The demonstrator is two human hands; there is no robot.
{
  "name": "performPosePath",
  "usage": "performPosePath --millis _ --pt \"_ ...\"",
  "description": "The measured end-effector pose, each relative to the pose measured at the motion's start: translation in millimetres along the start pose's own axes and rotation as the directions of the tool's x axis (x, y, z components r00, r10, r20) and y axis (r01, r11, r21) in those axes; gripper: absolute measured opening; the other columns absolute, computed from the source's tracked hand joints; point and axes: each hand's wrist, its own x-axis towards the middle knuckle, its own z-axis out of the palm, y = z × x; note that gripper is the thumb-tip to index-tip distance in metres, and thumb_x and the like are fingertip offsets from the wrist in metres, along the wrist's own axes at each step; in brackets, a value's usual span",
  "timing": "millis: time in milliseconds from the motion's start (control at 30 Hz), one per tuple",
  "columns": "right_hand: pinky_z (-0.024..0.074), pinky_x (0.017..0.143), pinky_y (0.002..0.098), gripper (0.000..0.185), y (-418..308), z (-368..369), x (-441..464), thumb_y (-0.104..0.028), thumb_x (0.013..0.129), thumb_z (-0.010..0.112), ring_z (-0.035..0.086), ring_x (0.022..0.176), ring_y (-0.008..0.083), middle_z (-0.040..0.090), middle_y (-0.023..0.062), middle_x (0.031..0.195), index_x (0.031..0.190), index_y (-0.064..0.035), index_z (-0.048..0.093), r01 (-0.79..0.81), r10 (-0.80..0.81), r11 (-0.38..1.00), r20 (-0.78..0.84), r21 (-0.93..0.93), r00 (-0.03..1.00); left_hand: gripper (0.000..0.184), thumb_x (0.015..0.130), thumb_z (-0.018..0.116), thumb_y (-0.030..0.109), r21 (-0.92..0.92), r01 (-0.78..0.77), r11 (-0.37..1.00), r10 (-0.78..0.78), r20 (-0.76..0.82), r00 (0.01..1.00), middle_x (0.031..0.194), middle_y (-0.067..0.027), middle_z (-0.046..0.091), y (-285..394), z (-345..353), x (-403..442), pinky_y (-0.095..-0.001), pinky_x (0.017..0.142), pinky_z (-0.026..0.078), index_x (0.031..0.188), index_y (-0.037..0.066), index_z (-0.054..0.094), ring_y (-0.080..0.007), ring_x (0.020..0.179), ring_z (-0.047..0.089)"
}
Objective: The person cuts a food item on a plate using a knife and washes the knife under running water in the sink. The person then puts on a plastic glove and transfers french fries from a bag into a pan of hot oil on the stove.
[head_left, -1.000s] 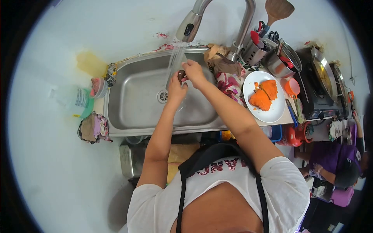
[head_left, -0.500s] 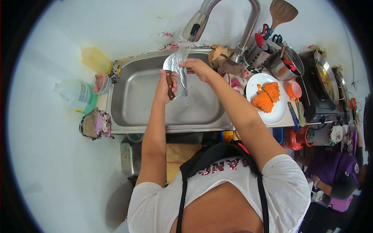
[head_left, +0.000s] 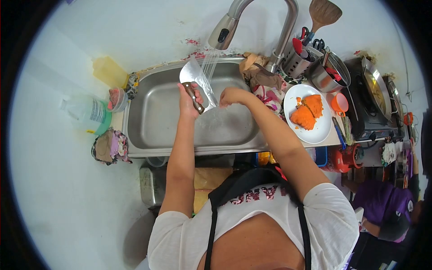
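My left hand [head_left: 187, 102] is wrapped round the brown riveted handle [head_left: 193, 97] of a broad-bladed knife, held above the sink [head_left: 157, 103]. The knife's shiny wide blade [head_left: 194, 74] is tilted, its upper part close to the spray of water [head_left: 210, 63]. That water falls from the faucet head [head_left: 223, 33]. Just right of the blade's lower end is my right hand [head_left: 234, 97], fingers curled downward and seemingly holding nothing. Whether its fingertips touch the blade I cannot make out.
Right of the sink lie crumpled cloths [head_left: 270, 92] and a white plate [head_left: 318, 130] with orange food [head_left: 307, 112]. Beyond are a utensil holder [head_left: 296, 63], a pot [head_left: 326, 81] and a stove [head_left: 366, 101]. A bottle [head_left: 92, 114] stands left. Another person [head_left: 382, 198] is at far right.
My right hand has moved down along the blade, away from its upper part. The knife in my left hand has tilted and shifted slightly left. Water keeps running.
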Motion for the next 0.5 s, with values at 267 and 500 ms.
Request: performPosePath --millis 267,500 --pt "0.0456 0.048 0.0269 0.014 -82 -30 15 -0.017 0.090 0.051 0.055 0.054 0.0176 0.058 0.0085 0.074 0.087 -0.0044 0.056 0.198 0.190 -0.122 -0.173 0.973 0.966 0.048 0.095 0.037 0.054 0.112 0.180 0.977 -0.167 -0.113 0.979 0.068 -0.0015 0.050 -19 25 39 -0.0256 0.047 0.040 0.096 0.009 0.054 -0.0139 0.055 0.048" --pt "0.0220 0.032 0.0200 0.019 -77 -37 25 -0.020 0.094 0.047 0.034 0.041 0.0064 0.039 -0.0004 0.056 0.082 -0.0056 0.050 0.112 -0.034 -0.165 -0.119 0.980 0.992 0.009 0.083 0.055 0.012 -0.165 0.163 0.973 -0.171 -0.037 0.985 0.081 0.0008 0.062 -15 52 59 -0.0321 0.063 0.048 0.084 0.017 0.063 -0.0141 0.073 0.057"
